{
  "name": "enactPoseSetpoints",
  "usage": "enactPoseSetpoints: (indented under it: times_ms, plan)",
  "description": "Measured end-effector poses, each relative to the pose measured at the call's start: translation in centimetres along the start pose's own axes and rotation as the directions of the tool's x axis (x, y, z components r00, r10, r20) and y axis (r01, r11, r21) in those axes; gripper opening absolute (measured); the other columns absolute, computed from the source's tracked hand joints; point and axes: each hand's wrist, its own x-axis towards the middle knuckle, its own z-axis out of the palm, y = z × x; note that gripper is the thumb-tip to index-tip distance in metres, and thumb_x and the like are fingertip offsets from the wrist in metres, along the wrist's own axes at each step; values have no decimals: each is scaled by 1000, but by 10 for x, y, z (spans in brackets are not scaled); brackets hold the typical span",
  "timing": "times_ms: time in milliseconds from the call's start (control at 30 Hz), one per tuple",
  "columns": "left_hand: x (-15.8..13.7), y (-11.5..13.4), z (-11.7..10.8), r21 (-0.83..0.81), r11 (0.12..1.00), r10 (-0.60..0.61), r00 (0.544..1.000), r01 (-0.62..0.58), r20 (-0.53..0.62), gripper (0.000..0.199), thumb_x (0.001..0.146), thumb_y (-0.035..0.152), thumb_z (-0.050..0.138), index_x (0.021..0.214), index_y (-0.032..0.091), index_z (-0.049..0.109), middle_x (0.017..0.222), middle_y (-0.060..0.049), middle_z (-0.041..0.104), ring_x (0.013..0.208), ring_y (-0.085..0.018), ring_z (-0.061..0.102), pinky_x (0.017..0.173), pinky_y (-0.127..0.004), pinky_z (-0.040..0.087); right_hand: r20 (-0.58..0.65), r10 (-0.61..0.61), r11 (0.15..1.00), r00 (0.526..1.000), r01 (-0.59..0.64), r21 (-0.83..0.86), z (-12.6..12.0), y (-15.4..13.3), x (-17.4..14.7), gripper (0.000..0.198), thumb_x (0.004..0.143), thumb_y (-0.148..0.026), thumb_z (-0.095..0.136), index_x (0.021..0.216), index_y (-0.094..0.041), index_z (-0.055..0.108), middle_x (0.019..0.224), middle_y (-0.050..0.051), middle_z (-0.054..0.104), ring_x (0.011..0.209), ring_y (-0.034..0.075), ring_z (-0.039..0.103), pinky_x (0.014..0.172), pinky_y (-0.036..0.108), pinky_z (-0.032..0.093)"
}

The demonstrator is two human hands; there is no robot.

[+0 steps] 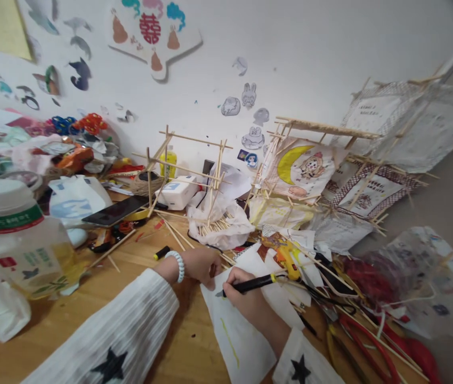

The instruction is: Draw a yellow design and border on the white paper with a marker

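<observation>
Right hand (242, 296) has a black marker (253, 284) gripped over the white paper (248, 360) on the wooden table (188, 341). Left hand (203, 265) is curled at the paper's edge, can't tell if it's pinching anything.

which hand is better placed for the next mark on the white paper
Probably the right hand: it holds the black pen, tip end toward the white paper. The left hand is at the paper's far edge, no pen visible, so it seems better suited to steadying.

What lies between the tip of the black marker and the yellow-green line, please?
In the head view, only bare white paper separates the black marker and the line.
</observation>
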Motion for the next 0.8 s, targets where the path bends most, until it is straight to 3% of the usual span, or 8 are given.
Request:
enactPoseSetpoints:
  times_ms: [200, 800]
  plan:
    - [-1, 4, -1, 39, 999, -2, 1000, 2, -4, 18, 58, 18, 73, 75, 18, 65, 71, 3, 65, 63, -11, 55, 54, -19, 36, 45, -54, 997, 998, 56, -61, -3, -2, -1, 19, 70, -20, 48, 56, -22, 36, 51, -3, 40, 48, 13, 36, 46, 26, 26]
    - [7, -2, 1, 4, 1000, 9, 999, -10, 44, 19, 58, 18, 75, 75, 17, 66, 68, 3, 65, 59, -11, 53, 53, -19, 35, 102, -31, 998, 994, 36, -48, -4, 1, -3, 13, 71, -23, 52, 59, -20, 46, 51, -4, 48, 48, 11, 41, 46, 21, 30]
